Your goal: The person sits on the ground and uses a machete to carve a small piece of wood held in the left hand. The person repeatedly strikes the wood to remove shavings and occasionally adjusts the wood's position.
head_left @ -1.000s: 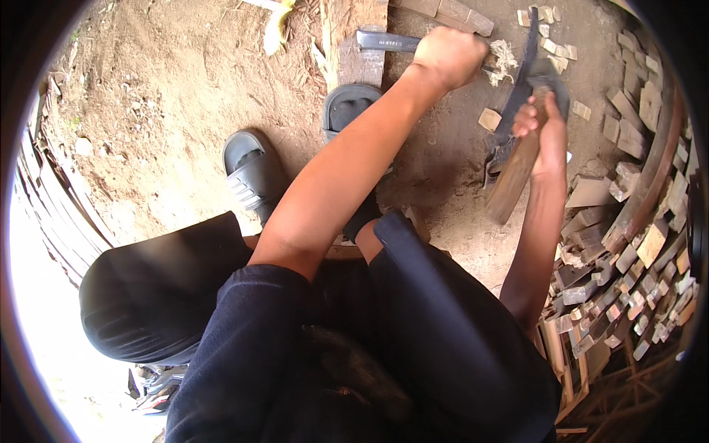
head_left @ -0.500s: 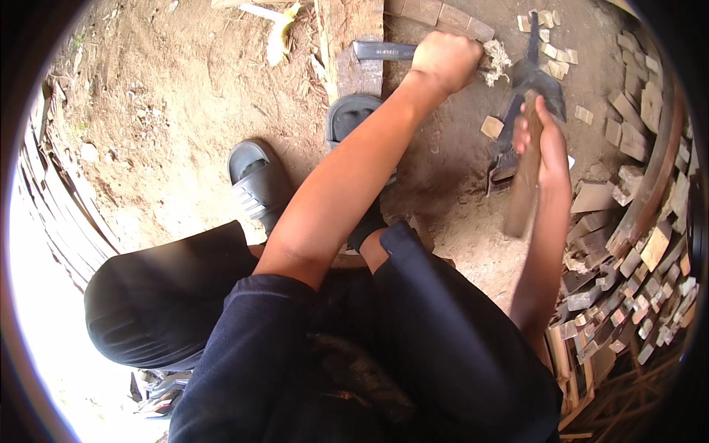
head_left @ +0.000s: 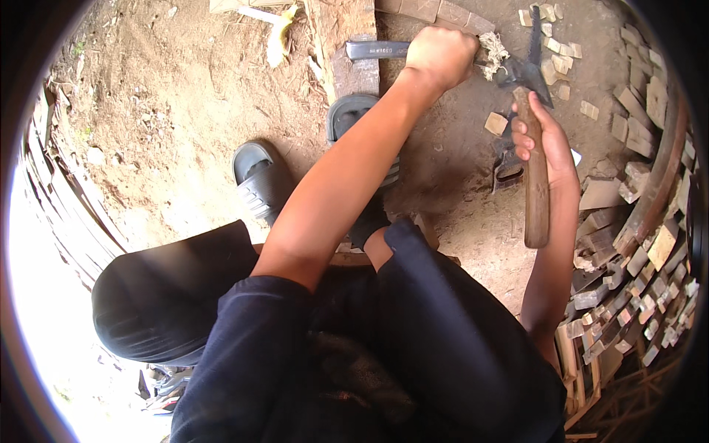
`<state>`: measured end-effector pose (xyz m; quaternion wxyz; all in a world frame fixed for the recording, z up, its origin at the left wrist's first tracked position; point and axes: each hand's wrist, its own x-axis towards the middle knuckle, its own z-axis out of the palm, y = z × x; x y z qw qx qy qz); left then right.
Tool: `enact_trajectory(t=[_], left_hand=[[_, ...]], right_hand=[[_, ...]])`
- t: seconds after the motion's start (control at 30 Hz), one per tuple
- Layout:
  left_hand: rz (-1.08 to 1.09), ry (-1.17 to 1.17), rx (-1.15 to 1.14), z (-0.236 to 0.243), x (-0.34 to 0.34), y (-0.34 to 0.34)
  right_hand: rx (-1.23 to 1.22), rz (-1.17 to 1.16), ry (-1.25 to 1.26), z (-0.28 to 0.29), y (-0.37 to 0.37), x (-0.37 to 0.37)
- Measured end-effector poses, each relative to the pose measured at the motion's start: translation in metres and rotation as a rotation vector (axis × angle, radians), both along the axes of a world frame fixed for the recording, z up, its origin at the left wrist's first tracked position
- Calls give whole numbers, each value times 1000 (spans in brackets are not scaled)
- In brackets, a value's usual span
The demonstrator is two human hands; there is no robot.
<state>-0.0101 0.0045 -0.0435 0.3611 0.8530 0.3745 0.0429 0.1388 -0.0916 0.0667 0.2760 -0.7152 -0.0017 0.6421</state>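
Observation:
My left hand (head_left: 442, 57) is closed round a chisel (head_left: 377, 49). Its flat dark blade lies across a wooden plank (head_left: 341, 26) on the ground. The frayed, pale end of its handle (head_left: 493, 55) sticks out to the right of my fist. My right hand (head_left: 545, 136) grips the wooden handle (head_left: 537, 207) of a hatchet-like tool. Its dark metal head (head_left: 521, 75), partly blurred, is right beside the frayed end; whether they touch I cannot tell. A handsaw (head_left: 508, 173) lies on the dirt beneath, partly hidden by this tool and my hand.
Small cut wood blocks (head_left: 560, 63) are scattered at the upper right, and a single block (head_left: 495, 123) lies by the saw. Stacked wood pieces (head_left: 635, 295) fill the right side. My sandalled feet (head_left: 262, 177) stand beside the plank. Yellowish peel-like scraps (head_left: 279, 37) lie at the upper left.
My right hand has turned the hatchet-like tool, its head shifting left toward the chisel's frayed end and its handle butt swinging right. My left hand keeps its grip on the chisel.

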Motion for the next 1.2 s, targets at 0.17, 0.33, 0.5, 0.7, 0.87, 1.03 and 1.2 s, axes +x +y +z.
enact_trajectory(t=[0.17, 0.33, 0.5, 0.7, 0.87, 1.03, 1.2], left_hand=[[16, -20, -12, 3, 1, -1], [16, 7, 43, -1, 0, 4], [14, 23, -8, -1, -5, -5], [24, -56, -6, 10, -10, 2], [457, -351, -328, 57, -65, 50], [747, -75, -294, 48, -173, 115], [728, -13, -463, 9, -168, 97]], right_hand=[[93, -91, -93, -20, 1, -4], [51, -24, -127, -1, 17, 4], [-4, -5, -125, 4, 6, -9], [105, -216, 127, -31, -26, -3], [-41, -373, 337, -89, -75, -35], [-78, -346, 215, -102, -94, -71], [-27, -314, 294, -106, -96, -60]])
